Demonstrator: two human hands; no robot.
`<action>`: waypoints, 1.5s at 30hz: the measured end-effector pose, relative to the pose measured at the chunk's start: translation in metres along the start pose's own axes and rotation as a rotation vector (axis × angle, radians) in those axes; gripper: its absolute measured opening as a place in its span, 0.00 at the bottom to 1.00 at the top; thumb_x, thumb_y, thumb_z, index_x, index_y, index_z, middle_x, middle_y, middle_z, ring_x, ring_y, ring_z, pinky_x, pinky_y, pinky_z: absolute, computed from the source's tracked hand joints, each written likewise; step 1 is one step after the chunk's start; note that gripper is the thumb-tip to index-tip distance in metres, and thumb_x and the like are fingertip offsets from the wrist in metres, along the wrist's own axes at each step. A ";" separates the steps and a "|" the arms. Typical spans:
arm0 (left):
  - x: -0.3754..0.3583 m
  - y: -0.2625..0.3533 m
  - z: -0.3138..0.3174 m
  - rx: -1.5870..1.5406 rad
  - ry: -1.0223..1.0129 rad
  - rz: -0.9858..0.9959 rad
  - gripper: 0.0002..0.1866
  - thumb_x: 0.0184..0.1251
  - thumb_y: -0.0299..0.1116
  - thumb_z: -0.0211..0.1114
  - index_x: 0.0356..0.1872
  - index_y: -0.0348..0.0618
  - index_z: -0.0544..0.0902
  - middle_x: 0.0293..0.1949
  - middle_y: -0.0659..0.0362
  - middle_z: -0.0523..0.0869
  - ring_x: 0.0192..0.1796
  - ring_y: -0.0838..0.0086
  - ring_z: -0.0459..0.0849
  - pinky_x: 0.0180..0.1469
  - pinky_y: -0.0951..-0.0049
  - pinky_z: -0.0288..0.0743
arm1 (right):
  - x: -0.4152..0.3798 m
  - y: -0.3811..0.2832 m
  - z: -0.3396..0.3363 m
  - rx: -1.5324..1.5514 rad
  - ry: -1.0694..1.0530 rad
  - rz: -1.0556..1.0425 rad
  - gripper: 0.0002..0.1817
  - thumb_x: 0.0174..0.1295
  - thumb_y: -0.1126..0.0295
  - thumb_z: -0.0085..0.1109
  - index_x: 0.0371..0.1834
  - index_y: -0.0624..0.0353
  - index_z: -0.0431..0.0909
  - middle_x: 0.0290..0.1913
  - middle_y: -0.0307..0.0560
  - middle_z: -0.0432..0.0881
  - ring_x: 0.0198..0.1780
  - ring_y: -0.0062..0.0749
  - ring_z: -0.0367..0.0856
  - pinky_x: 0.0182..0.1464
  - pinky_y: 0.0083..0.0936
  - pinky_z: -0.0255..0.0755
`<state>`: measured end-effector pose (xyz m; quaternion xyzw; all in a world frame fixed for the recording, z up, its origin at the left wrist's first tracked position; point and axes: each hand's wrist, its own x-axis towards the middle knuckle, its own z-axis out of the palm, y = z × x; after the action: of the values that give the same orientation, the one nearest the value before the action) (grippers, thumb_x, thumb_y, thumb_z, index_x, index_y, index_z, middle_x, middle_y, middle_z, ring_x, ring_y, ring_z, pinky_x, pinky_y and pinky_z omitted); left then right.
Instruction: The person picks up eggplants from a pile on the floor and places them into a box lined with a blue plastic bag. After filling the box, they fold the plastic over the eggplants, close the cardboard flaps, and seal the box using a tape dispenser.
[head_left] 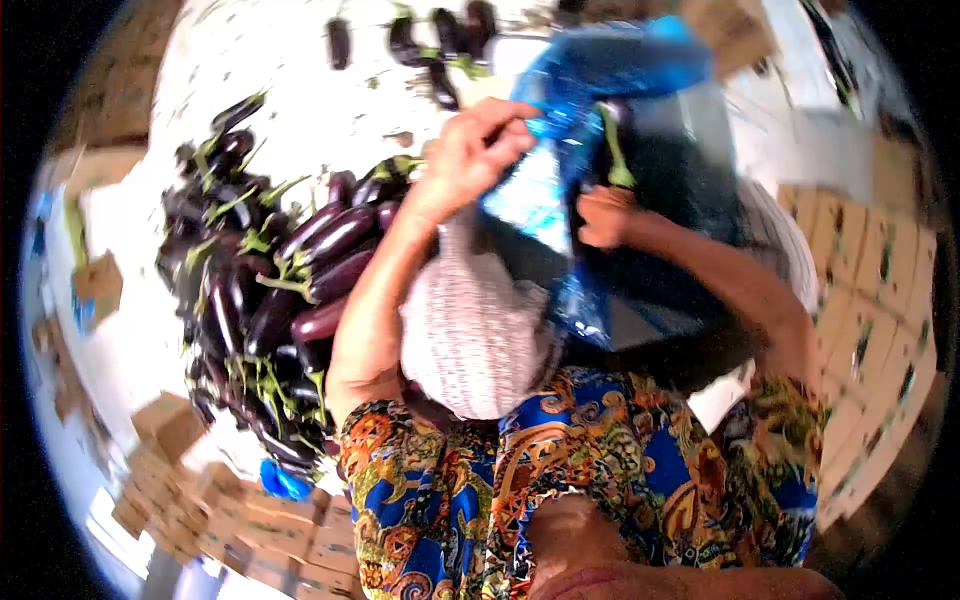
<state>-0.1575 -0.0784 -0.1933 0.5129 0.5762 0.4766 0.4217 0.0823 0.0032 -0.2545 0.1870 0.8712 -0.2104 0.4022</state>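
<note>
My left hand (478,152) pinches the edge of a blue plastic bag (640,60), which lines a dark crate-like container in front of me. Inside the bag's opening, my right hand (608,215) has its fingers curled just below an eggplant (618,118) with a green stem; whether it touches the eggplant is unclear. To the left of my left arm lies a large pile of dark purple eggplants (340,235) on a white surface.
More eggplants (340,42) lie on the white surface (250,60) at the far side. Stacked cardboard boxes (850,260) stand at the right, with others (265,525) at the lower left. A pale knitted hat (475,335) is between my arms.
</note>
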 end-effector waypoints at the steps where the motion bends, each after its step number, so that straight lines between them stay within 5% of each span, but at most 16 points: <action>1: -0.004 0.004 -0.002 0.013 0.018 0.021 0.14 0.64 0.34 0.66 0.50 0.41 0.83 0.36 0.64 0.81 0.41 0.80 0.77 0.47 0.77 0.72 | -0.003 0.000 -0.010 -0.018 0.029 -0.036 0.21 0.48 0.52 0.57 0.28 0.62 0.81 0.32 0.57 0.83 0.36 0.53 0.82 0.38 0.46 0.75; 3: -0.021 0.004 -0.005 -0.229 0.066 -0.075 0.14 0.65 0.34 0.65 0.48 0.40 0.83 0.36 0.62 0.82 0.42 0.79 0.78 0.48 0.75 0.73 | 0.017 0.016 0.006 -0.110 -0.030 -0.065 0.22 0.48 0.49 0.61 0.28 0.59 0.82 0.35 0.56 0.83 0.37 0.49 0.82 0.39 0.40 0.76; 9: -0.086 -0.016 -0.057 0.214 0.357 -0.047 0.13 0.62 0.30 0.64 0.48 0.38 0.82 0.39 0.53 0.83 0.43 0.68 0.82 0.48 0.71 0.75 | 0.002 0.020 -0.003 -0.081 0.001 -0.092 0.19 0.50 0.53 0.61 0.33 0.60 0.81 0.38 0.58 0.83 0.39 0.53 0.82 0.41 0.41 0.75; 11: -0.116 -0.025 -0.091 0.227 0.457 -0.240 0.14 0.63 0.31 0.64 0.49 0.36 0.82 0.44 0.53 0.85 0.48 0.70 0.82 0.53 0.72 0.75 | -0.009 0.018 -0.009 -0.035 0.023 -0.103 0.19 0.51 0.54 0.61 0.34 0.60 0.80 0.38 0.58 0.83 0.39 0.54 0.81 0.42 0.41 0.75; 14: -0.168 -0.067 -0.142 0.338 0.713 -0.397 0.15 0.65 0.31 0.64 0.50 0.38 0.82 0.42 0.54 0.87 0.38 0.70 0.85 0.43 0.74 0.79 | -0.025 0.019 -0.012 0.028 0.056 -0.114 0.18 0.52 0.56 0.61 0.36 0.61 0.80 0.39 0.59 0.82 0.40 0.55 0.81 0.43 0.42 0.75; 17: -0.216 -0.085 -0.195 0.586 0.837 -0.605 0.16 0.62 0.32 0.64 0.50 0.40 0.83 0.38 0.52 0.87 0.38 0.69 0.86 0.45 0.70 0.78 | -0.042 0.015 -0.022 0.094 0.085 -0.127 0.17 0.53 0.59 0.61 0.38 0.61 0.79 0.41 0.60 0.82 0.41 0.57 0.81 0.44 0.43 0.75; 19: -0.226 -0.083 -0.209 0.679 0.928 -0.526 0.12 0.57 0.31 0.65 0.42 0.39 0.84 0.33 0.47 0.85 0.37 0.58 0.86 0.42 0.64 0.78 | -0.051 0.013 -0.025 0.119 0.095 -0.128 0.17 0.53 0.60 0.61 0.40 0.62 0.79 0.41 0.61 0.82 0.42 0.58 0.80 0.45 0.43 0.75; 21: -0.233 -0.073 -0.224 0.700 0.897 -0.598 0.15 0.60 0.33 0.64 0.47 0.40 0.84 0.39 0.49 0.86 0.39 0.64 0.85 0.45 0.68 0.78 | -0.056 0.011 -0.027 0.141 0.107 -0.139 0.17 0.54 0.61 0.61 0.41 0.62 0.79 0.42 0.61 0.82 0.42 0.59 0.80 0.45 0.44 0.75; 22: -0.236 -0.074 -0.235 0.946 0.988 -0.455 0.14 0.59 0.32 0.64 0.46 0.41 0.84 0.38 0.49 0.86 0.39 0.60 0.85 0.45 0.65 0.78 | -0.060 0.010 -0.030 0.150 0.113 -0.142 0.17 0.54 0.62 0.61 0.42 0.62 0.78 0.43 0.62 0.82 0.42 0.60 0.80 0.46 0.44 0.75; 25: -0.238 -0.065 -0.279 1.208 1.000 -0.535 0.26 0.54 0.28 0.66 0.58 0.49 0.77 0.54 0.44 0.78 0.54 0.51 0.76 0.57 0.58 0.72 | -0.069 0.009 -0.034 0.154 0.123 -0.139 0.17 0.56 0.65 0.61 0.46 0.63 0.77 0.44 0.63 0.81 0.44 0.62 0.79 0.47 0.45 0.74; 28: -0.246 -0.094 -0.315 1.397 0.803 -0.644 0.36 0.51 0.26 0.65 0.66 0.59 0.67 0.63 0.45 0.68 0.63 0.44 0.65 0.61 0.51 0.68 | -0.077 0.009 -0.042 0.134 0.135 -0.136 0.18 0.58 0.69 0.58 0.50 0.64 0.75 0.45 0.64 0.81 0.45 0.65 0.78 0.48 0.47 0.73; 33: -0.249 -0.124 -0.328 1.586 0.614 -0.931 0.09 0.65 0.33 0.54 0.43 0.57 0.80 0.43 0.56 0.80 0.51 0.59 0.76 0.48 0.56 0.68 | -0.088 0.006 -0.041 0.139 0.097 -0.129 0.15 0.58 0.68 0.58 0.47 0.64 0.76 0.42 0.63 0.82 0.43 0.63 0.79 0.45 0.45 0.74; 37: -0.245 -0.120 -0.338 1.688 0.611 -0.768 0.05 0.62 0.33 0.56 0.36 0.50 0.80 0.35 0.58 0.82 0.46 0.62 0.79 0.47 0.58 0.67 | -0.101 0.005 -0.048 0.154 0.050 -0.118 0.13 0.59 0.68 0.57 0.44 0.65 0.77 0.39 0.62 0.82 0.40 0.61 0.80 0.43 0.43 0.74; 39: -0.239 -0.094 -0.329 1.664 0.762 -0.521 0.05 0.60 0.30 0.58 0.36 0.49 0.80 0.34 0.57 0.81 0.45 0.62 0.78 0.44 0.60 0.69 | -0.104 0.004 -0.062 0.123 0.035 -0.148 0.12 0.60 0.68 0.57 0.41 0.66 0.78 0.35 0.60 0.83 0.37 0.58 0.81 0.41 0.41 0.75; 42: -0.221 -0.033 -0.291 1.480 0.960 -0.189 0.09 0.61 0.25 0.57 0.42 0.45 0.81 0.33 0.56 0.82 0.40 0.60 0.79 0.40 0.62 0.72 | -0.111 -0.060 -0.137 0.762 0.033 0.010 0.14 0.64 0.64 0.54 0.29 0.65 0.78 0.27 0.48 0.78 0.27 0.34 0.77 0.29 0.32 0.69; 45: -0.193 0.036 -0.225 1.236 1.017 0.147 0.13 0.57 0.21 0.58 0.43 0.40 0.83 0.27 0.56 0.81 0.30 0.62 0.79 0.33 0.63 0.72 | -0.118 -0.095 -0.181 0.984 -0.052 0.017 0.15 0.66 0.62 0.52 0.32 0.64 0.77 0.26 0.45 0.77 0.26 0.31 0.76 0.30 0.27 0.69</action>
<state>-0.3467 -0.2959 -0.1157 0.4103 0.8222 0.2730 -0.2850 -0.0058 -0.0011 -0.0357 0.3565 0.6567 -0.5983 0.2894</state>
